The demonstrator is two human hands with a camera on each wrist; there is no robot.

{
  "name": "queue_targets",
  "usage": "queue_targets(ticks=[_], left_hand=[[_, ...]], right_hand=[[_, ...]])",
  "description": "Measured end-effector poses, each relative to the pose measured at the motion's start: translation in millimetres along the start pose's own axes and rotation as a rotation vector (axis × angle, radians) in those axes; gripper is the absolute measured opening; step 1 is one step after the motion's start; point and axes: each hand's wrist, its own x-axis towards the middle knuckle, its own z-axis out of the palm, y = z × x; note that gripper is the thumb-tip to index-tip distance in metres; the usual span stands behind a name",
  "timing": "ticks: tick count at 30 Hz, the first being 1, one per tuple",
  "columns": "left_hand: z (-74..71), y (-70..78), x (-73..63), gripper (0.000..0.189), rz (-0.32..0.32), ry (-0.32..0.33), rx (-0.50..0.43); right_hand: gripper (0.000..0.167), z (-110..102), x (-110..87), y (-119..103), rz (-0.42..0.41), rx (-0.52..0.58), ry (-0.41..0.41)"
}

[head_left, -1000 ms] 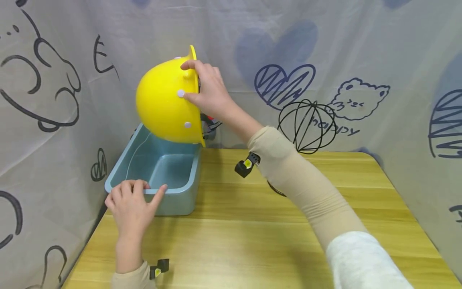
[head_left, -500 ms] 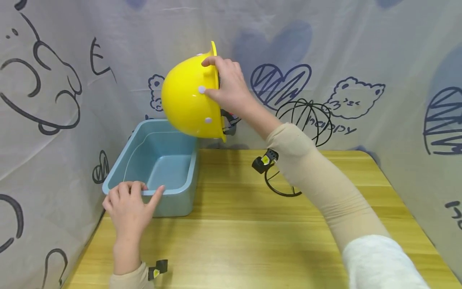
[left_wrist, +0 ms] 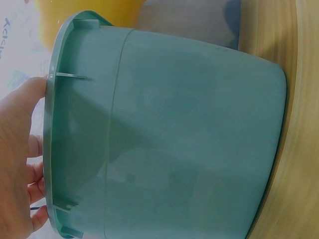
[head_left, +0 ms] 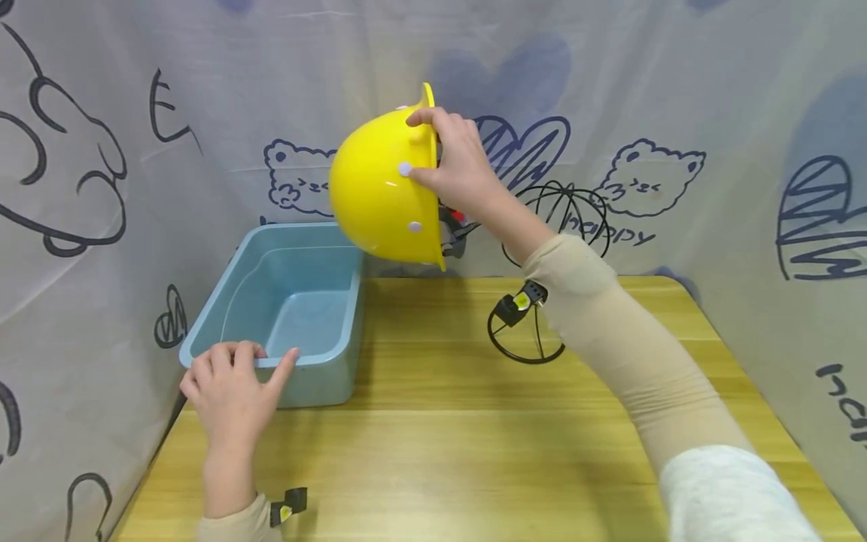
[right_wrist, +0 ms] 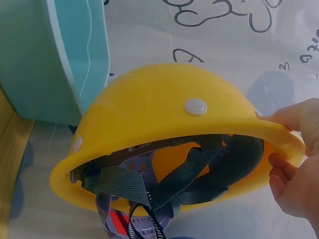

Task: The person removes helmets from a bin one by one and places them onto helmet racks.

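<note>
Helmet: the yellow helmet (head_left: 379,196) is held at the right hand, beyond and to the right of the left hand; its crown points left and its open side faces right.
Right hand: the right hand (head_left: 463,162) pinches the helmet brim; the right wrist view shows some fingers curled inside the brim, partly hidden by it.
Left hand: the left hand (head_left: 233,395) hooks its fingers over the near rim of the blue bin (head_left: 314,382), thumb apart and on the rim; fingertips inside the bin are largely out of sight.
Bin: directly ahead of the left hand; its far right corner is covered by the helmet in the head view. Contact between the two cannot be confirmed.
Straps: dark straps (right_wrist: 119,181) inside the helmet, below the right hand; mostly hidden in the head view, the lower ends cut off in the right wrist view.
Wire stand: black wire stand (head_left: 528,361) behind the right forearm; its middle is hidden, leaving the domed top and round base visible.
Table: wooden table (head_left: 440,467) under both hands; near edge out of frame.
Sleeves: both cut off by the frame.
</note>
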Motion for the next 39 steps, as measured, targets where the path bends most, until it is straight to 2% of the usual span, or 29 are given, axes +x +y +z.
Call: queue_targets(ticks=[9,25,33,39], left_hand=[[1.1,-0.4,0.1,0.057,-0.006,-0.013,0.005],[2.7,-3.3,-1.1,0.056,0.008,0.008,-0.002],[5.0,-3.4,-1.0,0.056,-0.003,0.003,0.012],[8.3,-4.1,-0.2,0.055,0.002,0.02,0.014]], right_hand=[[0.055,-10,-6.7,14,0.007,0.01,-0.002],[0.059,-33,-16.7,33,0.16,0.039,-0.002],[0.059,-40,-15.3,37,0.14,0.082,0.009],[0.06,-50,-14.8,38,0.147,0.161,0.059]])
